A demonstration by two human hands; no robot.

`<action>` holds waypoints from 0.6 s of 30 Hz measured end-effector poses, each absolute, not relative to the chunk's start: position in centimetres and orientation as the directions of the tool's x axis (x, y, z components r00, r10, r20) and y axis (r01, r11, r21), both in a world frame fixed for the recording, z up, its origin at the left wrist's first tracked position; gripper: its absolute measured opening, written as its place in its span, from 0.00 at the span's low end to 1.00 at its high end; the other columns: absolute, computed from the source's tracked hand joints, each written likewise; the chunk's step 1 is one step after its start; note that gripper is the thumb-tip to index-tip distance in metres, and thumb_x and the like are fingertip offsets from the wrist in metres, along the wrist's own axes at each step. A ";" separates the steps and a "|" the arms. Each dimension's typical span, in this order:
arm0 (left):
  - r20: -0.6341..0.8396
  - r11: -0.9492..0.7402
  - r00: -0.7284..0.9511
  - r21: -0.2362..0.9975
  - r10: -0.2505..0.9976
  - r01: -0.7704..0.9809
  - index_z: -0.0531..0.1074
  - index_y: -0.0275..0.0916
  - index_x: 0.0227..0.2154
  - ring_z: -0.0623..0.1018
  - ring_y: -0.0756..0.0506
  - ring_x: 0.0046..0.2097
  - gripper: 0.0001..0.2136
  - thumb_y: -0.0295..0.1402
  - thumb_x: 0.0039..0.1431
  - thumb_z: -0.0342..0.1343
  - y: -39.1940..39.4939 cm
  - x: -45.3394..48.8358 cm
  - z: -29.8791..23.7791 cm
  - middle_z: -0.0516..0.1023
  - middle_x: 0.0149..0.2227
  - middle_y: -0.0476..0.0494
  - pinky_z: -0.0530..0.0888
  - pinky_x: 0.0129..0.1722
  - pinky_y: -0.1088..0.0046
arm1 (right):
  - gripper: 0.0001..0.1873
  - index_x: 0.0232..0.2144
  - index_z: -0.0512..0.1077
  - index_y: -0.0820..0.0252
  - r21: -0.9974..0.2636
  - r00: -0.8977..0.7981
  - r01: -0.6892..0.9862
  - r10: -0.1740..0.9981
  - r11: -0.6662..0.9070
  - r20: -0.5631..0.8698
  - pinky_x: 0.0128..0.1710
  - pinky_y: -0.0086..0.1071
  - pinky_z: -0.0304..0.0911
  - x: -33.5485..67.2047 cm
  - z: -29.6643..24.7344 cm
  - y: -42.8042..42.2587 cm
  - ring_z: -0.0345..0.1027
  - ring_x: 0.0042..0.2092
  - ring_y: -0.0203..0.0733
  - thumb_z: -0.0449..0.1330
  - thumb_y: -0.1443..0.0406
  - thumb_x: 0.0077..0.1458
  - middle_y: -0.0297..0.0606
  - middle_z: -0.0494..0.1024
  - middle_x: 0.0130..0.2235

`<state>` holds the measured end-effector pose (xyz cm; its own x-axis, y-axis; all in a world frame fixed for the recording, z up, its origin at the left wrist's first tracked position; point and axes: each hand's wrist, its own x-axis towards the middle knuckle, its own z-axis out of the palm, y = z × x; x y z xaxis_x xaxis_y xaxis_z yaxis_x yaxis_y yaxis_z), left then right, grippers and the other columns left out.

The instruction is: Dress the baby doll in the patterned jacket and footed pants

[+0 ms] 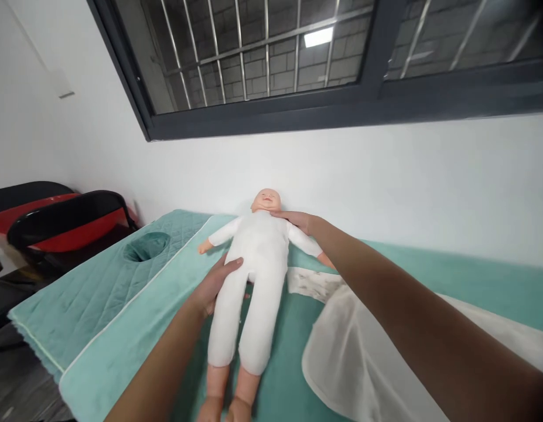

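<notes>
**Laid Flat, Held at Two Places, Not Lifted**

Judged the handling under way: laid out and positioned, with no lifting or wrapping done; could not judge the amount remaining.

Counted one white wall [385, 176] with one dark-framed, barred window [262, 114], and one green massage bed [135, 328] set with its back edge along that wall. Counted at least two folding chairs [69, 218] beyond the bed's left edge. Found one white cloth [341, 351] lying loose on the bed's right part. Saw one baby doll [265, 240], face up across the bed, head at the back edge, legs pointing away from it, just left of the cloth and not wrapped in it. Had the left hand [216, 281] clasped round the doll's thigh, thumb on top. Had the right hand [300, 220] on its shoulder by the neck; could not tell a grip from a mere rest. Counted one face hole [147, 246] near the bed's left edge.
</notes>
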<state>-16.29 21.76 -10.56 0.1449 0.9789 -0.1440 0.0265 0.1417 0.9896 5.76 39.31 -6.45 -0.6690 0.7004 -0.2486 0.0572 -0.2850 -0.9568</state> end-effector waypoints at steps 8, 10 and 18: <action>-0.170 0.307 0.414 0.906 0.894 -0.291 0.51 0.50 0.63 0.80 0.36 0.41 0.36 0.44 0.53 0.60 14.1 -1.0 -7.9 0.71 0.55 0.34 0.79 0.31 0.61 | 0.27 0.54 0.70 0.63 -0.898 -0.515 0.291 0.737 -0.329 -0.437 0.56 0.40 0.65 22.9 0.1 28.2 0.66 0.57 0.48 0.55 0.51 0.61 0.44 0.71 0.57; -0.193 0.353 0.442 0.880 0.876 -0.316 0.51 0.51 0.62 0.80 0.37 0.40 0.36 0.44 0.52 0.60 11.6 3.1 -8.9 0.71 0.54 0.32 0.78 0.30 0.62 | 0.27 0.55 0.69 0.62 -0.875 -0.508 0.320 0.714 -0.362 -0.481 0.56 0.40 0.65 27.2 -0.2 24.9 0.66 0.57 0.48 0.53 0.50 0.61 0.44 0.70 0.57; -0.283 0.464 0.483 0.830 0.829 -0.309 0.52 0.50 0.64 0.76 0.37 0.51 0.41 0.40 0.48 0.64 4.7 12.2 -12.5 0.73 0.54 0.38 0.77 0.45 0.62 | 0.36 0.62 0.59 0.60 -0.878 -0.282 0.448 0.904 -0.172 -0.321 0.59 0.39 0.61 36.7 -6.8 16.2 0.64 0.59 0.47 0.55 0.47 0.59 0.43 0.64 0.62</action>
<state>12.20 4.70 -12.55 0.4825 0.8288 -0.2833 -0.3093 0.4638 0.8302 36.71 16.19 -6.78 -0.2824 0.9040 -0.3210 0.4475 -0.1719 -0.8776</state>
